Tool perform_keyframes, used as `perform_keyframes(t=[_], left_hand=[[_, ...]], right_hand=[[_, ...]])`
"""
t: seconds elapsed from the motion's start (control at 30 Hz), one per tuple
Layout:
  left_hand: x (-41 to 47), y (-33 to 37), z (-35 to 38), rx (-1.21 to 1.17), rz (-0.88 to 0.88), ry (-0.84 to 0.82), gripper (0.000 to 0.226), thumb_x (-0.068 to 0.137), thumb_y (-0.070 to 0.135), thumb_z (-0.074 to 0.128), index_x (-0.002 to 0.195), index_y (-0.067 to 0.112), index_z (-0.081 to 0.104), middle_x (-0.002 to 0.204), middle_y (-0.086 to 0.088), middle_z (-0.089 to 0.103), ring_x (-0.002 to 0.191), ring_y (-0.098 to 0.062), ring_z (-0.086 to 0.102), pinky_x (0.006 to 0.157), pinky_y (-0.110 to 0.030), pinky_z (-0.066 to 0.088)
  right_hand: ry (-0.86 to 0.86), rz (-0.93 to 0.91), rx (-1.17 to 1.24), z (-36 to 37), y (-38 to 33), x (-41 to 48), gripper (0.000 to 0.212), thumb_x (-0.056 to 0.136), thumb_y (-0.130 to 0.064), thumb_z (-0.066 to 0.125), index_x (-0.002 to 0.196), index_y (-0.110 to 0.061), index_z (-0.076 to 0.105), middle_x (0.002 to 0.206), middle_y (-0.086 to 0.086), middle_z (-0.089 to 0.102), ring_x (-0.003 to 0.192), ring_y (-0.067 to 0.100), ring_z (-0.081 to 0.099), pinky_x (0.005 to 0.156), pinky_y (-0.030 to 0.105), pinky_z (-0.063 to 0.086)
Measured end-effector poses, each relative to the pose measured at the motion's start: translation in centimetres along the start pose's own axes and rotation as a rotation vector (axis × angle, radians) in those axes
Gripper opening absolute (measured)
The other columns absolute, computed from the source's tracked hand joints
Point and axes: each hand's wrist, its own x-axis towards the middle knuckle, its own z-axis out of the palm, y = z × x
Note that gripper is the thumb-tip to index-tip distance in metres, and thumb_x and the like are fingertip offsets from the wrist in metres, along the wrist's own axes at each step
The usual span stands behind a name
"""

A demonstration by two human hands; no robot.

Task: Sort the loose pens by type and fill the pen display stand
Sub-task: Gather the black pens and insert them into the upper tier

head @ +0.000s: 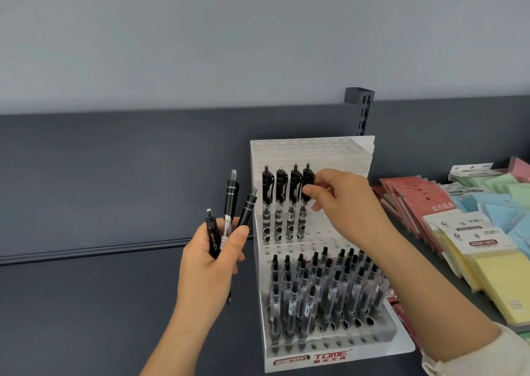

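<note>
Right hand (341, 200) pinches the clip end of the fourth pen (307, 189) in the upper row of the display stand (338, 151). It should press the pen straight down its hole until the tip seats. Left hand (212, 261) grips three loose pens (230, 203) just left of the stand.

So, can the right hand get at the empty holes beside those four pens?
Probably yes: the right hand pinches the fourth pen right beside the empty holes, and nothing but that hand stands over them.
</note>
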Motion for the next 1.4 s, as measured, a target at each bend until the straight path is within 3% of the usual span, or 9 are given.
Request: perform_keyframes(t=[0.1, 0.2, 0.33, 0.47, 0.63, 0.73, 0.97, 1.27, 1.4], left_hand=[[-0.1, 0.3, 0.3, -0.034, 0.002, -0.020, 0.007, 0.081, 0.030, 0.061, 0.086, 0.025, 0.061, 0.055, 0.004, 0.061, 0.047, -0.006, 0.049, 0.051, -0.014, 0.044], [-0.2, 0.7, 0.5, -0.057, 0.005, -0.034, 0.024, 0.072, 0.041, 0.059, 0.088, 0.023, 0.061, 0.057, 0.003, 0.062, 0.048, -0.008, 0.050, 0.051, -0.016, 0.045], [-0.3, 1.4, 0.7, -0.086, 0.018, -0.068, 0.026, 0.070, 0.041, 0.058, 0.086, 0.020, 0.060, 0.063, -0.004, 0.066, 0.051, -0.011, 0.055, 0.051, -0.018, 0.047], [-0.7, 1.9, 1.2, -0.097, 0.057, -0.116, 0.026, 0.071, 0.038, 0.059, 0.084, 0.017, 0.059, 0.070, -0.009, 0.068, 0.056, -0.015, 0.063, 0.050, -0.020, 0.049], [-0.7, 2.0, 1.1, -0.074, 0.093, -0.093, 0.025, 0.074, 0.039, 0.054, 0.083, 0.016, 0.058, 0.075, 0.000, 0.072, 0.064, -0.011, 0.069, 0.057, -0.019, 0.053], [-0.4, 1.6, 0.6, -0.024, 0.122, -0.007, 0.025, 0.079, 0.039, 0.050, 0.084, 0.016, 0.060, 0.074, 0.008, 0.071, 0.063, -0.002, 0.065, 0.057, -0.013, 0.050], [-0.1, 0.5, -0.2, -0.011, 0.071, 0.042, 0.026, 0.078, 0.043, 0.047, 0.091, 0.030, 0.065, 0.066, 0.012, 0.064, 0.058, -0.001, 0.057, 0.055, -0.011, 0.046], [-0.4, 0.5, -0.1, -0.008, 0.027, -0.027, 0.035, 0.079, 0.044, 0.044, 0.106, 0.031, 0.063, 0.061, 0.012, 0.058, 0.055, 0.000, 0.052, 0.054, -0.010, 0.043], [-0.4, 0.4, -0.2, -0.016, 0.010, -0.037, 0.035, 0.081, 0.045, 0.044, 0.110, 0.035, 0.061, 0.062, 0.013, 0.058, 0.058, 0.001, 0.052, 0.058, -0.011, 0.046]], right_hand=[[0.089, -0.003, 0.034, -0.1, 0.0, -0.6, 0.012, 0.087, -0.034, 0.062, 0.091, -0.027, 0.053, 0.085, -0.010, 0.060, 0.069, 0.007, 0.057, 0.066, 0.025, 0.043], [0.239, -0.045, 0.108, -0.7, -0.8, -1.7, 0.011, 0.083, -0.035, 0.066, 0.083, -0.028, 0.057, 0.076, -0.010, 0.055, 0.064, 0.003, 0.049, 0.061, 0.015, 0.036], [-0.006, -0.058, 0.281, -0.6, -2.5, -3.1, 0.003, 0.082, -0.035, 0.065, 0.083, -0.037, 0.063, 0.079, -0.016, 0.061, 0.065, -0.003, 0.049, 0.060, 0.006, 0.037], [-0.209, -0.079, 0.429, 0.5, -3.2, -3.8, 0.008, 0.086, -0.025, 0.063, 0.082, -0.031, 0.061, 0.069, -0.019, 0.060, 0.064, 0.001, 0.055, 0.059, 0.012, 0.042], [-0.182, -0.037, 0.636, -0.2, -3.9, -4.0, 0.009, 0.088, -0.010, 0.058, 0.087, -0.018, 0.062, 0.077, -0.004, 0.069, 0.069, 0.008, 0.067, 0.061, 0.019, 0.054], [0.000, 0.030, 0.749, -2.7, -3.3, -2.9, 0.014, 0.090, -0.007, 0.051, 0.091, -0.018, 0.060, 0.079, -0.004, 0.070, 0.069, 0.010, 0.068, 0.062, 0.018, 0.055], [0.381, -0.052, 0.374, -4.5, -0.4, -1.3, 0.018, 0.090, -0.011, 0.058, 0.088, -0.029, 0.061, 0.077, -0.003, 0.068, 0.066, 0.008, 0.066, 0.066, 0.020, 0.056], [0.277, -0.058, 0.143, -2.4, -0.3, -0.3, 0.010, 0.089, -0.018, 0.060, 0.092, -0.012, 0.067, 0.074, -0.003, 0.067, 0.066, 0.003, 0.065, 0.075, 0.032, 0.054], [0.104, -0.022, 0.013, -1.7, 0.2, -0.2, 0.015, 0.089, -0.022, 0.060, 0.089, -0.009, 0.066, 0.072, 0.002, 0.068, 0.072, 0.014, 0.065, 0.074, 0.034, 0.052]])
